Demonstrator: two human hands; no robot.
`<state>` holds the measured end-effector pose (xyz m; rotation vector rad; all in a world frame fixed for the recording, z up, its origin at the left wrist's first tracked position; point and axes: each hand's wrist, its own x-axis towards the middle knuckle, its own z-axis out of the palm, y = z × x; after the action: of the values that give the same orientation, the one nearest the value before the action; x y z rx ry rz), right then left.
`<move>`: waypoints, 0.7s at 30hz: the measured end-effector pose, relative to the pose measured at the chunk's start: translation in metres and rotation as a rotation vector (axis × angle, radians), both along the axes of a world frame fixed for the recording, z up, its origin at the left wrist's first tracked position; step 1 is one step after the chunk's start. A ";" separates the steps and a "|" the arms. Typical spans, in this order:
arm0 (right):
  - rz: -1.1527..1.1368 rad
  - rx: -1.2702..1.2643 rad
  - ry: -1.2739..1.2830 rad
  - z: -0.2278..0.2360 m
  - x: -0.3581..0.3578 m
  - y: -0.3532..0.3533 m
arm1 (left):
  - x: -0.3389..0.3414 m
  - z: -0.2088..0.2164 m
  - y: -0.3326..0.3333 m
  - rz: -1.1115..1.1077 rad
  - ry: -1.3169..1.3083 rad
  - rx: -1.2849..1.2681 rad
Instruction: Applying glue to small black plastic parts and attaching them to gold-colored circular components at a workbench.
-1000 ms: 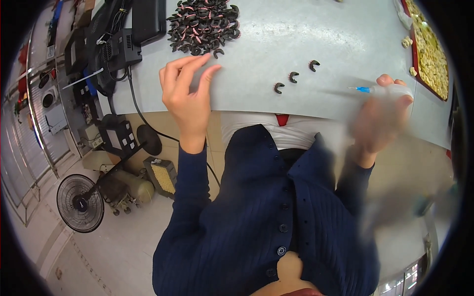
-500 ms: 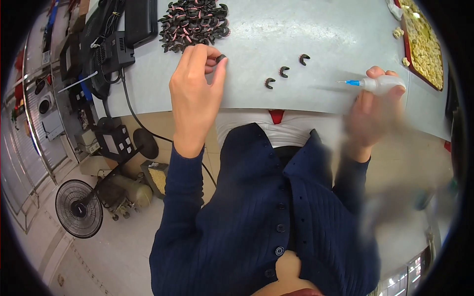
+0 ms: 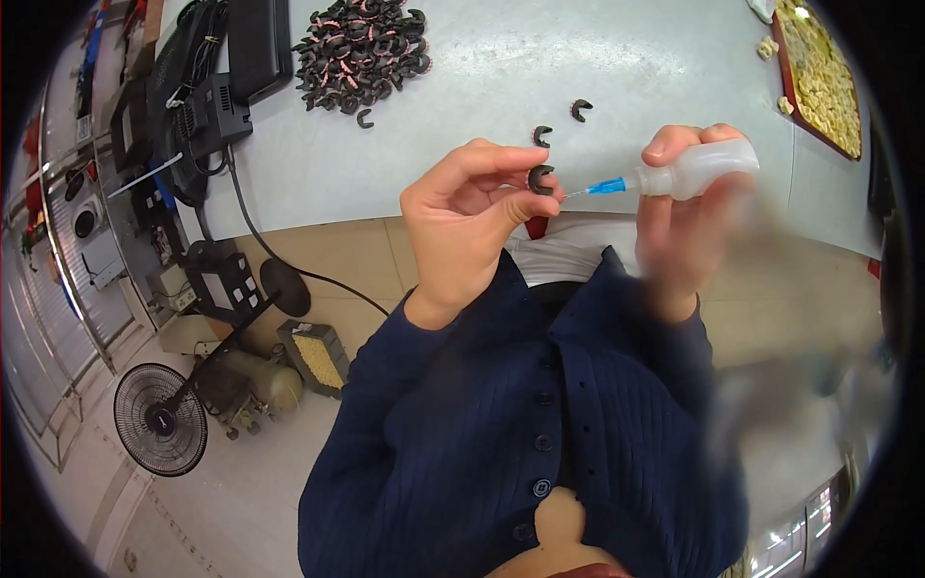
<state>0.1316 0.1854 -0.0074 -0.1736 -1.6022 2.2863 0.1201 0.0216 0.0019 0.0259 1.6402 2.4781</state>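
Note:
Between its thumb and fingertips, my left hand (image 3: pixel 462 217) pinches a small black C-shaped piece (image 3: pixel 536 178) just above the table's near edge. My right hand (image 3: pixel 679 226), partly blurred, grips a translucent white squeeze bottle (image 3: pixel 715 167) lying on its side. A blue needle tip (image 3: pixel 607 187) on the bottle points left, its thin end close to the held piece; I cannot tell whether they touch. Two similar pieces, a nearer C-piece (image 3: pixel 541 137) and a farther C-piece (image 3: pixel 580 110), lie on the table beyond my hands.
At the far left of the grey table (image 3: pixel 501 87) sits a pile of black-and-pink C-pieces (image 3: pixel 356 53), with one loose C-piece (image 3: pixel 364 118) beside it. A red-edged tray (image 3: pixel 819 72) of pale pieces stands far right. A black device (image 3: pixel 220 111) with cables is at left.
My left hand has moved right and nearer, bringing the C-shaped piece from beside the pile. My right hand has shifted slightly left, so the needle is now close to that piece.

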 end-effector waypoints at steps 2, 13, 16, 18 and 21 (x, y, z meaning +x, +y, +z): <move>0.000 0.000 -0.002 0.000 0.000 0.000 | 0.002 -0.002 0.000 0.011 -0.004 0.024; 0.069 0.031 0.061 0.004 0.000 -0.001 | 0.001 -0.006 0.000 -0.026 0.117 0.031; 0.080 0.018 0.049 0.002 0.001 0.001 | 0.001 -0.007 0.000 -0.017 0.115 0.030; 0.087 0.000 0.062 0.001 0.000 0.000 | 0.002 -0.007 0.000 -0.024 0.126 -0.006; 0.086 -0.006 0.071 0.001 0.000 0.000 | 0.002 -0.007 -0.001 -0.032 0.132 -0.049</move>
<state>0.1318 0.1851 -0.0065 -0.0249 -1.5964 2.3335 0.1221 0.0209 -0.0054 0.2128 1.7361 2.4595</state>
